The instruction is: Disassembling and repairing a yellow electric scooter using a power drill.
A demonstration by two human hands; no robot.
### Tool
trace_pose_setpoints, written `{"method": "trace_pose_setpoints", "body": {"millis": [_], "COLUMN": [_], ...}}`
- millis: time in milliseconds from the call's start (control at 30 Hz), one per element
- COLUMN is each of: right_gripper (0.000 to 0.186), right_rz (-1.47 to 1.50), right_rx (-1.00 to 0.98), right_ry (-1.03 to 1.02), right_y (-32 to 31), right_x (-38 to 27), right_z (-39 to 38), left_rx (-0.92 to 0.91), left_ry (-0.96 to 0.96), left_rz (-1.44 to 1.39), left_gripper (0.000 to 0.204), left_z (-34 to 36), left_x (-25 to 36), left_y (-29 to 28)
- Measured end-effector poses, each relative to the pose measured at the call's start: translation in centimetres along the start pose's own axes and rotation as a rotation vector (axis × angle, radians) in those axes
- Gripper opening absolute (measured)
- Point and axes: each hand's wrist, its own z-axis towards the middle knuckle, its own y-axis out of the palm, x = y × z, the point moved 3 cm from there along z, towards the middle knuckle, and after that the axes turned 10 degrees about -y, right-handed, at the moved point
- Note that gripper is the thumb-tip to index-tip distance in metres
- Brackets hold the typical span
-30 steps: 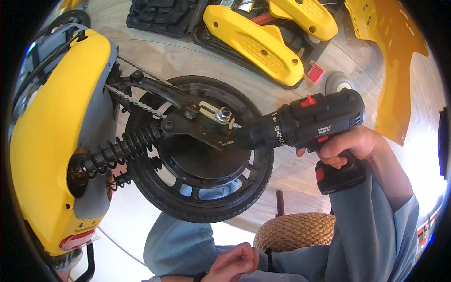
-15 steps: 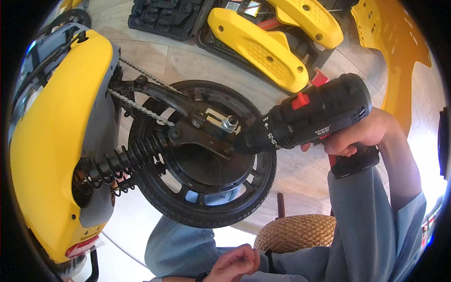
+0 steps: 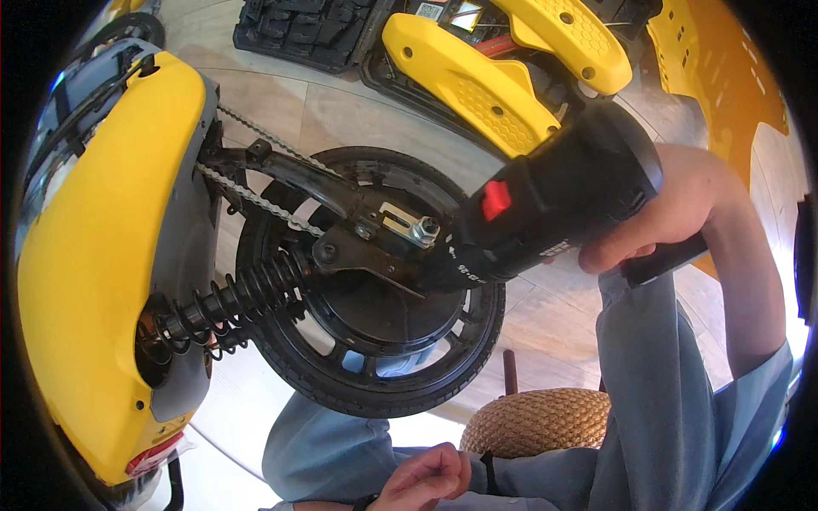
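Note:
A black cordless drill [image 3: 554,196] with a red switch is gripped in my right hand [image 3: 660,217], fingers wrapped round its handle. Its front end points down at the bracket [image 3: 375,260] beside the wheel hub; the drill body hides the tip, so contact cannot be told. Close to it, a shiny axle nut [image 3: 423,231] sits in a slotted plate. The black wheel [image 3: 366,400] lies on its side, joined to a chain [image 3: 260,200] and a coil-spring shock absorber [image 3: 226,298]. My left hand [image 3: 430,477] rests closed near my lap; whatever it holds, if anything, is hidden.
The yellow and grey vehicle body [image 3: 102,247] fills the left side. Beyond the wheel, yellow plastic covers [image 3: 469,85] lie on an open black tool case [image 3: 298,34]. A large yellow panel [image 3: 733,102] stands far right. A woven stool [image 3: 537,422] is beside my legs.
The drill has tilted steeper, its rear end rising toward me and shifting left, and the front end has moved slightly left. My right hand turned with it. My left hand stayed still.

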Motion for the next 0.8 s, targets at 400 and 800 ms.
{"method": "trace_pose_setpoints", "body": {"millis": [400,800], "right_gripper": [0.049,0.062], "right_rz": [-0.268,0.953], "right_rx": [0.047,0.011], "right_ry": [0.08,-0.117], "right_y": [-1.7,3.4], "right_x": [-3.8,5.3], "right_z": [-1.9,-0.2], "left_rx": [0.017,0.14], "left_ry": [-0.016,0.032], "left_rz": [-0.011,0.009], "left_gripper": [0.027,0.026], "left_z": [-0.2,-0.7], "left_x": [0.7,0.3], "left_y": [1.0,0.6]}}
